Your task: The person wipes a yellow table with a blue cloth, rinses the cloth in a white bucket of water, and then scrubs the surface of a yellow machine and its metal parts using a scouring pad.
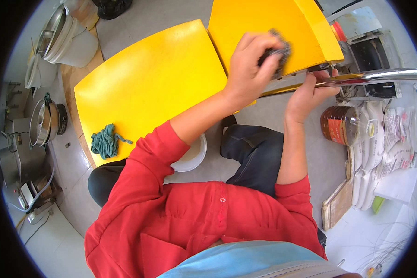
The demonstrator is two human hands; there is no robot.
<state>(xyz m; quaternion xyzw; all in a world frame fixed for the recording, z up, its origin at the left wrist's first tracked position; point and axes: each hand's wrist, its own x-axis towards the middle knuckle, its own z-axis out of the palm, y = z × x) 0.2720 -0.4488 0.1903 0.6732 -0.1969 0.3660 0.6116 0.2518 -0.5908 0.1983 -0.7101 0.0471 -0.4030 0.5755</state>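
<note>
My left hand (252,67) is closed around a dark grey scouring pad (280,52), probably steel wool and blurred by motion, against a curved yellow panel (264,17) at the upper right. Below that panel's near corner, my right hand (311,90) grips a chrome metal tube (375,76); some of its fingers are hidden under the edge. A second, larger yellow panel (153,80) lies to the left, close beside the first. On its near left corner sits a crumpled green cloth (106,141). A white plastic basin (194,156) stands on the floor, partly behind my left forearm.
White buckets (78,45) and steel pans (40,121) stand at the left. On the right are a plastic jug of brown liquid (338,125), stacked white sacks (375,139) and a wooden board (337,205). My knees flank the basin.
</note>
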